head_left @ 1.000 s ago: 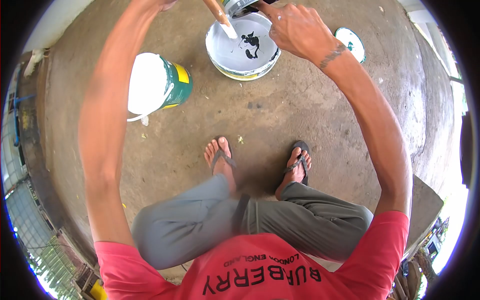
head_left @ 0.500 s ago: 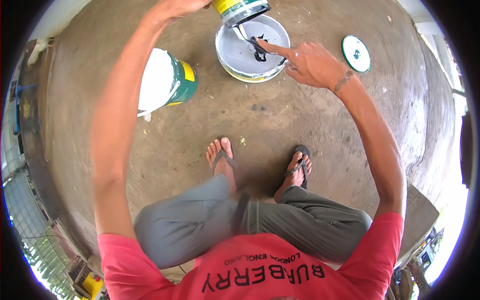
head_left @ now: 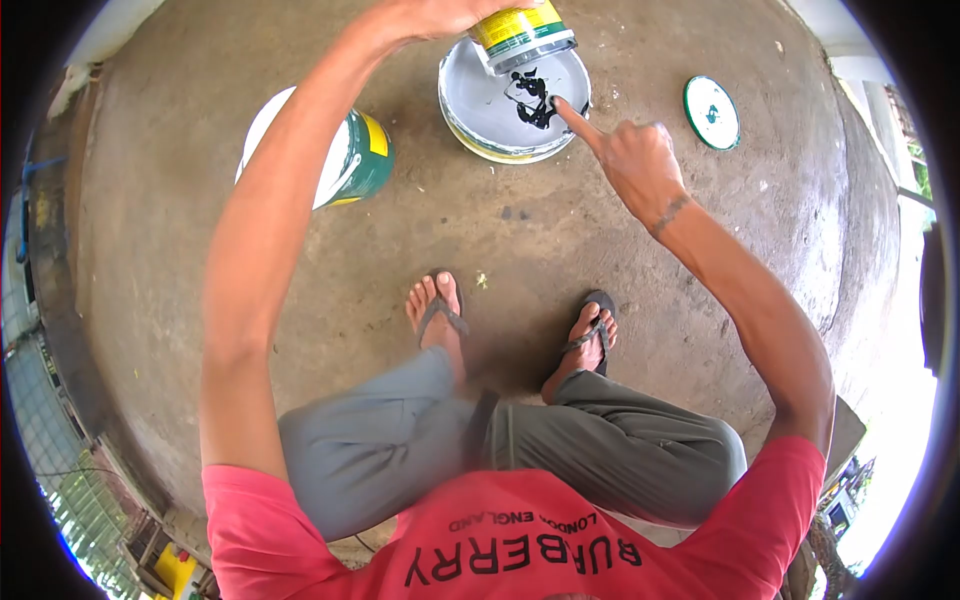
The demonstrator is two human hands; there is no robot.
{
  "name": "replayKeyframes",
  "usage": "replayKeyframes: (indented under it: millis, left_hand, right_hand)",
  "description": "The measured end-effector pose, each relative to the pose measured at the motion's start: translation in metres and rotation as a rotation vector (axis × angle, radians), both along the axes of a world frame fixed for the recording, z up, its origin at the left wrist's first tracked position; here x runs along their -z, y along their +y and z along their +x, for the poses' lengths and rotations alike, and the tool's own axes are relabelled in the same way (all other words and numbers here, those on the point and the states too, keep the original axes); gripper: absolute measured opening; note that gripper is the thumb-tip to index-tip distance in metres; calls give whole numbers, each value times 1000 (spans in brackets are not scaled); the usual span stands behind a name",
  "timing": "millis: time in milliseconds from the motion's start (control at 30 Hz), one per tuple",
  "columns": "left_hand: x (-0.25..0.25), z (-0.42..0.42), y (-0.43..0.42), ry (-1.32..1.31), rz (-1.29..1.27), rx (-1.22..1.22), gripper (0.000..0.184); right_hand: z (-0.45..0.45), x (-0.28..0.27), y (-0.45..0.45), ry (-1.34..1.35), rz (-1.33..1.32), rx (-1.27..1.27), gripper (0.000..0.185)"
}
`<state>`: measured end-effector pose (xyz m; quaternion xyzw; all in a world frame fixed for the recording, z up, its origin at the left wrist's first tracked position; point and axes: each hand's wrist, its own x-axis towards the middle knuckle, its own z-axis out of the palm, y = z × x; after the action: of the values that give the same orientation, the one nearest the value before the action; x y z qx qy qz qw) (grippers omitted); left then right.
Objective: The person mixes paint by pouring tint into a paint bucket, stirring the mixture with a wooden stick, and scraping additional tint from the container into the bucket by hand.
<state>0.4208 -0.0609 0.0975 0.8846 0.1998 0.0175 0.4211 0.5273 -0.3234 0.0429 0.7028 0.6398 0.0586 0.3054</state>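
My left hand (head_left: pixel 450 14), at the top of the view, is closed around a small yellow-and-green paint can (head_left: pixel 522 35). The can is tipped over a round tub (head_left: pixel 470 140) of grey paint (head_left: pixel 480 95). Streaks of black paint (head_left: pixel 535 105) lie on the grey surface below the can's mouth. My right hand (head_left: pixel 638 165) is at the tub's right side, index finger stretched over the rim to the black streaks, the other fingers curled. I see nothing held in it. Whether the fingertip touches the paint, I cannot tell.
To the left, partly behind my left forearm, stands a green-and-yellow bucket (head_left: pixel 372 155) with white inside. A round green-rimmed lid (head_left: pixel 712 113) with a dark green smear lies on the concrete floor (head_left: pixel 520 240) at right. My feet in flip-flops (head_left: pixel 595 335) are in front of the tub.
My left hand and the can have shifted right over the tub. My right index finger has drawn back toward the rim, away from the can's mouth. More black paint shows on the grey.
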Motion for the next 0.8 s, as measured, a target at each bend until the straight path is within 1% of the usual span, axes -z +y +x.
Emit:
replayKeyframes:
  millis: [133,233,333,433,533,633,667,733,767,800]
  left_hand:
    - [0,-2,8,-70,-59,76,54]
    - [1,-3,7,-36,-12,18,52]
    - [7,-6,5,-108,-132,-23,52]
    - [2,-2,4,-23,-139,0,52]
    - [12,-3,7,-137,-98,47,52]
    - [5,-4,5,94,-445,-77,51]
    - [-3,-6,-2,79,-432,-121,50]
    - [-3,-9,3,100,-495,-167,50]
    - [0,-11,3,112,-532,-187,51]
    - [2,-13,1,12,-594,-178,51]
  right_hand:
    - [9,-7,-20,49,27,-32,94]
    - [13,-16,-26,135,36,-61,91]
    - [16,-27,-19,185,3,-48,89]
    - [21,-10,-4,183,125,-56,87]
    - [17,5,-7,87,128,-33,86]
    - [11,-16,-19,147,56,-41,84]
    - [10,-20,-17,170,99,-64,80]
    - [10,-25,-19,217,177,-103,72]
    - [7,-34,-17,289,223,-68,70]
    - [0,-48,-11,363,267,-28,68]
